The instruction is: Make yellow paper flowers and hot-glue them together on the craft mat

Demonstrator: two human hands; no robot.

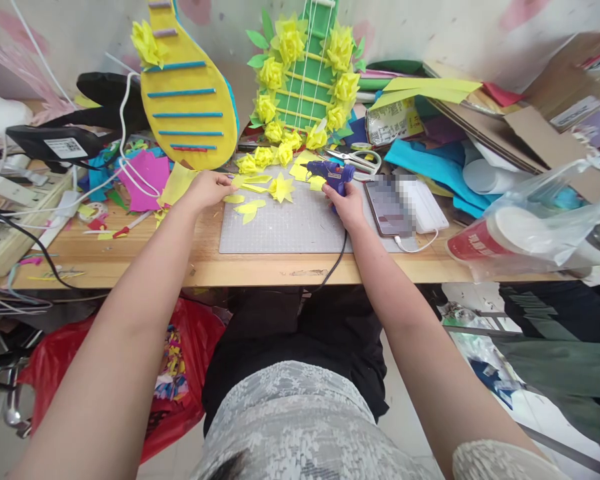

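Observation:
My right hand point(347, 205) is wrapped round the handle of a blue hot glue gun point(333, 171), its nozzle pointing left over the grey cutting mat point(300, 233). At the mat's left edge my left hand point(207, 191) has its fingertips pinched on a yellow paper petal point(237, 181). More loose petals point(249, 209) lie just right of those fingers. Between the hands sits a partly built yellow paper flower point(281, 189). Several finished yellow paper roses point(264, 157) stand behind it, in front of a green, stringed instrument shape point(305, 80) ringed with roses and leaves.
A yellow instrument shape point(190, 113) with blue bars leans at the back left. Right of the glue gun are scissors point(363, 160), a phone point(387, 207) and a bagged cup point(485, 237). Cables clutter the left. The glue gun's cord point(337, 263) drops over the table's front edge.

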